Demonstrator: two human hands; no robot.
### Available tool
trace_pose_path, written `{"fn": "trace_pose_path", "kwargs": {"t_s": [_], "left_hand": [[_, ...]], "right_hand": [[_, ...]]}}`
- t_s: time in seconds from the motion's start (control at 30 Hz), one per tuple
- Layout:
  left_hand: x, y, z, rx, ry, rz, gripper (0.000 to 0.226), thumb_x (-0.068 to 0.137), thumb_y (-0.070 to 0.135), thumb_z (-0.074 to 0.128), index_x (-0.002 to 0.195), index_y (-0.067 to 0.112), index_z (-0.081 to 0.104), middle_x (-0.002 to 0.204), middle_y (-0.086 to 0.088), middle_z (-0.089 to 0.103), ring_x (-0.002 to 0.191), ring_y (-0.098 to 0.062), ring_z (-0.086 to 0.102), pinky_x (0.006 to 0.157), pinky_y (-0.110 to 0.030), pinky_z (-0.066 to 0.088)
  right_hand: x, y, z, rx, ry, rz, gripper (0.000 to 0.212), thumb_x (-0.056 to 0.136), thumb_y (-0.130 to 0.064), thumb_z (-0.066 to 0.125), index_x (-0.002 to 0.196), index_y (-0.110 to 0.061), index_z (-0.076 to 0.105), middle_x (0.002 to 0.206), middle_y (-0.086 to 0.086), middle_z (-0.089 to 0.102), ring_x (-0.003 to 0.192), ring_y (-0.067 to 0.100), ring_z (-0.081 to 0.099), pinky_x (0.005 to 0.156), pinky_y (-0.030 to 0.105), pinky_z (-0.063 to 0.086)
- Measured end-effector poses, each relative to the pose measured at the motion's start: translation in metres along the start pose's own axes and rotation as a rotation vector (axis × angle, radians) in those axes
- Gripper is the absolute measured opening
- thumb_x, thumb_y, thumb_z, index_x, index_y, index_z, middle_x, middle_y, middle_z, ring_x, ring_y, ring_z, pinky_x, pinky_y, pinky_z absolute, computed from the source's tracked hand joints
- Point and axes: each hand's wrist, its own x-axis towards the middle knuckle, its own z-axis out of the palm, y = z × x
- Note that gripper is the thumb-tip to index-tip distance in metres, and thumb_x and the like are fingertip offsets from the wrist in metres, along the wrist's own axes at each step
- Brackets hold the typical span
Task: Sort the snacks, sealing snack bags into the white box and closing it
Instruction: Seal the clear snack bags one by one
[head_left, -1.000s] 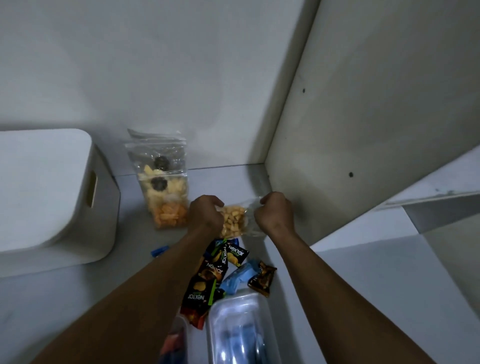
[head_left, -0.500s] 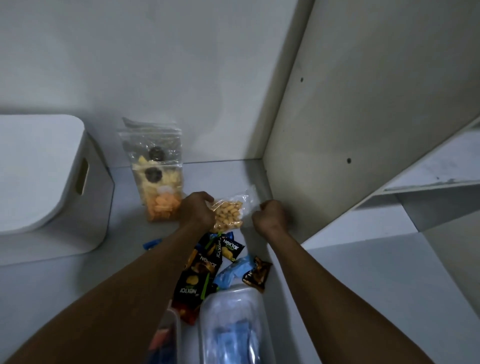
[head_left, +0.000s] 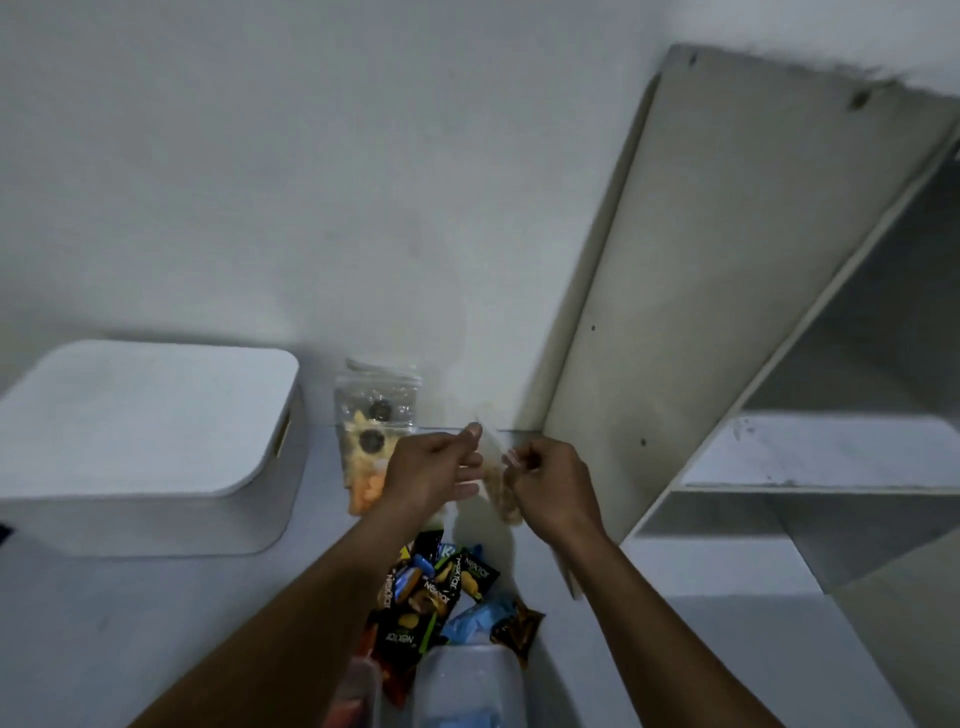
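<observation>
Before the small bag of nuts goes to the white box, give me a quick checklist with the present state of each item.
1. Bag held: ok. The left hand and right hand both pinch the small clear bag, lifted off the surface.
2. Bag seal closed: cannot tell, the top edge is blurred.
3. White box ready to receive: not ok, its lid is on.
4. Path to the box: not ok. The larger mixed snack bag stands upright between hands and box.
5. Other snacks sorted: not ok. Dark packets lie loose below the hands.
</observation>
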Motion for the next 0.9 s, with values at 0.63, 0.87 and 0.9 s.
{"fn": "trace_pose_path", "kwargs": {"t_s": [0.63,0.87,0.9], "left_hand": [[-0.105,0.152,-0.051,0.267,-0.127,0.275,0.008,0.087,-0.003,0.066,0.089,-0.007,0.073,0.077,-0.022,0.072,0.067,-0.024,0.072,0.064,-0.032,0.06],[-0.123,0.184,-0.069,0.347,-0.054,0.375,0.009,0.078,-0.001,0.067,0.076,-0.006,0.074,0.069,-0.023,0.072,0.068,-0.034,0.074,0.068,-0.038,0.063],[-0.126,0.188,-0.068,0.312,-0.053,0.379,0.01,0.078,-0.001,0.066,0.076,-0.009,0.073,0.069,-0.023,0.072,0.065,-0.034,0.073,0.066,-0.037,0.062]], "right_hand": [[-0.066,-0.144,-0.072,0.332,-0.198,-0.096,0.024,0.097,-0.011,0.059,0.097,0.012,0.063,0.089,0.023,0.074,0.068,0.022,0.069,0.061,0.032,0.059],[-0.073,-0.167,-0.076,0.275,-0.116,-0.181,0.02,0.098,-0.018,0.059,0.094,0.001,0.063,0.083,0.012,0.076,0.071,0.019,0.073,0.069,0.041,0.061],[-0.076,-0.171,-0.074,0.25,-0.108,-0.2,0.022,0.096,-0.025,0.062,0.093,-0.003,0.064,0.082,0.009,0.077,0.071,0.019,0.074,0.07,0.042,0.061]]}}
